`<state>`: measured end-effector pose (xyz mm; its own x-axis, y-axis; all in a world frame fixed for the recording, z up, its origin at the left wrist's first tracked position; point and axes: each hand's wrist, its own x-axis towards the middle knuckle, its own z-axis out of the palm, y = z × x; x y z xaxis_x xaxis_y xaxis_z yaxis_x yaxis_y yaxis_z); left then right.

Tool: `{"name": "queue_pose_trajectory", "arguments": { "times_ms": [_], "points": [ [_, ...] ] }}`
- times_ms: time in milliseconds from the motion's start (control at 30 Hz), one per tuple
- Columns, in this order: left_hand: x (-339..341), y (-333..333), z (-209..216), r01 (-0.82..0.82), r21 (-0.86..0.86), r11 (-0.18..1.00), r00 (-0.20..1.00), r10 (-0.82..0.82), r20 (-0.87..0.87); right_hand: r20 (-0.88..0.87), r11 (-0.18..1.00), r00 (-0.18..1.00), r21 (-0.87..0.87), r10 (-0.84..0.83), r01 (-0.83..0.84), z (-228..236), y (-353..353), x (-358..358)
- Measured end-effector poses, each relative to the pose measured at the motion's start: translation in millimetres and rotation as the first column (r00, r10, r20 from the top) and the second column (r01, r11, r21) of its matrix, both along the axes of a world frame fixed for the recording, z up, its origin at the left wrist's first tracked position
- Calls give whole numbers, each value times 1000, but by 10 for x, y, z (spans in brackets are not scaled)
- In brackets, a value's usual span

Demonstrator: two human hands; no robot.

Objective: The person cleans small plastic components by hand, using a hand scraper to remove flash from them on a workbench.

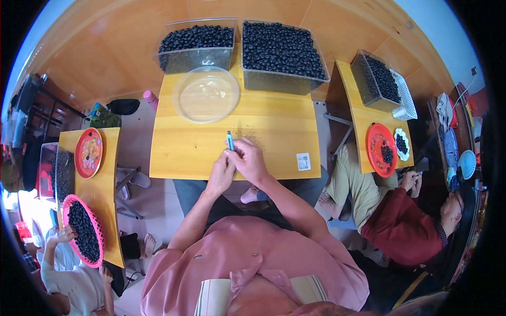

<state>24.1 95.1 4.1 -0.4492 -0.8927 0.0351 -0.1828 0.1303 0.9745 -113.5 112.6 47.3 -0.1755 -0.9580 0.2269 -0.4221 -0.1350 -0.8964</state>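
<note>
My hands meet above the front part of the yellow wooden table. Pinched in my right hand [247, 158] is a small slim teal stick-like tool [230, 142] with a dark grey tip pointing away from me; its exact kind is too small to tell. My left hand [221, 175] is closed just beside and below it, with its fingertips against the tool's lower end and the right fingers. Brown crumbs [245, 132] lie scattered on the table past my hands. Farther off stands a round clear plastic dish [206, 95] with nothing visible in it.
Two clear bins of blueberries, a left bin [197, 58] and a right bin [279, 81], stand at the table's back. A printed white label [303, 161] lies front right. Side tables hold a red plate [377, 158] and a pink basket [97, 226]; people sit at both.
</note>
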Motion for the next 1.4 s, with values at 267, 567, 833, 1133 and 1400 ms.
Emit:
{"name": "queue_pose_trajectory", "arguments": {
  "times_ms": [267, 567, 833, 1133, 1400],
  "points": [
    [503, -421, -120, -442, -56, 895, 891, 445, 83, -513, 861, 721, -450, -466, 236, 707, -819, -1617],
    [474, -404, -161, -435, -86, 896, 895, 441, 69, -768, 820, 607, 206, -202, 534, 781, -2029, -2501],
    [533, -404, -198, -427, -4, 904, 902, 426, 61, -772, 827, 625, 275, -113, 490, 710, -2412, -2187],
    [446, -441, -105, -415, -62, 908, 903, 419, 93, -778, 866, 576, 87, -250, 493, 581, -2704, -2264],
    [472, -431, -92, -399, -98, 912, 903, 409, 130, -627, 813, 572, -183, -529, 552, 551, -2743, -2395]
  ]
}}
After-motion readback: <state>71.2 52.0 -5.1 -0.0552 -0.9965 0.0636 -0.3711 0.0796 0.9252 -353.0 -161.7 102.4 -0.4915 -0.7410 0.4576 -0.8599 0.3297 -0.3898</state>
